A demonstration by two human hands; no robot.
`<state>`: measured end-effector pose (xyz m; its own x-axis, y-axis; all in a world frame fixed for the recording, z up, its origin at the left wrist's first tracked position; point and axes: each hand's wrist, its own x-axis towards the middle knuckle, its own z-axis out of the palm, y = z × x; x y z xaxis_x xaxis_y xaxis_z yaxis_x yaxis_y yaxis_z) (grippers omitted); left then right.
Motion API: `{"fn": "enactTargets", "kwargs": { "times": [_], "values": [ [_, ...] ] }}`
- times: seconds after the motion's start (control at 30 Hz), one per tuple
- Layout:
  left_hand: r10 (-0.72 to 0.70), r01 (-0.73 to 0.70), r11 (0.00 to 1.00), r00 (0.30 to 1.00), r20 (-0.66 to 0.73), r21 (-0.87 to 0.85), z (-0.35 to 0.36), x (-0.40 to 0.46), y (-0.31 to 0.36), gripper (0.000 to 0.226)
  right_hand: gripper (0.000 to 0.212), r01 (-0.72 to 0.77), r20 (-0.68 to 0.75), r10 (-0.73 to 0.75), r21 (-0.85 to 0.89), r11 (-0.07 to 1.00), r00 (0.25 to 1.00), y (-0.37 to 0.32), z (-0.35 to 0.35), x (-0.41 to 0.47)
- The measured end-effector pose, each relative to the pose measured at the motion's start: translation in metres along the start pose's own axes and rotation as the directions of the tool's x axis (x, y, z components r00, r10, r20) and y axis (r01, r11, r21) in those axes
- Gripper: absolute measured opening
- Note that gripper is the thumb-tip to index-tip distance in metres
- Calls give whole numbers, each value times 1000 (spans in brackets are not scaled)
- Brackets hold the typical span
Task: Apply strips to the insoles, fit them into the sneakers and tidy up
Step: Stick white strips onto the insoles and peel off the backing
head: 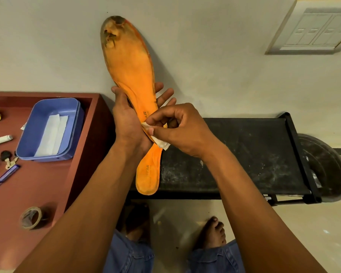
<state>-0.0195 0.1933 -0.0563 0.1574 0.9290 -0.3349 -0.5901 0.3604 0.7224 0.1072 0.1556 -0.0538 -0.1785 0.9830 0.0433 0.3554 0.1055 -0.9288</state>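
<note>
Here the left hand (126, 123) grips the insole (130, 75); the right hand (181, 129) apparently pinches a strip (161, 143).

Head-worn view, looking down, close over hands (161, 127)

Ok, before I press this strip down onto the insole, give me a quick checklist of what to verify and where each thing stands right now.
1. Insole held firm: ok. The left hand grips the orange insole around its middle.
2. Strip in hand: ok. The right hand pinches the white strip against the insole's edge.
3. Strip lying flat and straight: cannot tell, fingers cover most of it.
4. Insole surface sound: not ok. The toe end is dark, worn and torn.
5. Spare strips at hand: ok. White strips lie in the blue tray on the red table.
6. Sneakers ready: cannot tell, none in view.
</note>
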Motion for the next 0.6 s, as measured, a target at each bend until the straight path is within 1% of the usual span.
{"fn": "enactTargets", "kwargs": {
  "times": [0.13, 0.23, 0.37, 0.43, 0.5, 0.6],
  "values": [
    [-2, 2, 1000, 1000, 8, -27, -2, 2, 1, 99, 18, -16, 41, 16, -3, 1000, 999, 0, -3, -1],
    [0, 0, 1000, 1000, 15, -26, -1, 0, 0, 96, 15, -42, 5, 42, -32, 999, 999, -2, -2, -1],
    [34, -34, 996, 999, -6, -83, 4, -1, -4, 84, 9, -103, -194, 73, -148, 984, 978, -6, 8, -1],
    [36, -34, 996, 999, 17, -82, 7, -2, -7, 86, 7, -131, -288, 67, -209, 969, 955, -8, 13, -1],
    [27, -25, 997, 999, 36, -70, 9, -2, -10, 87, 4, -134, -381, 11, -298, 945, 924, -10, 17, -2],
    [16, -13, 999, 998, 63, -49, 12, -3, -15, 87, 3, -117, -500, -117, -413, 903, 858, -8, 23, -2]
  ]
}}
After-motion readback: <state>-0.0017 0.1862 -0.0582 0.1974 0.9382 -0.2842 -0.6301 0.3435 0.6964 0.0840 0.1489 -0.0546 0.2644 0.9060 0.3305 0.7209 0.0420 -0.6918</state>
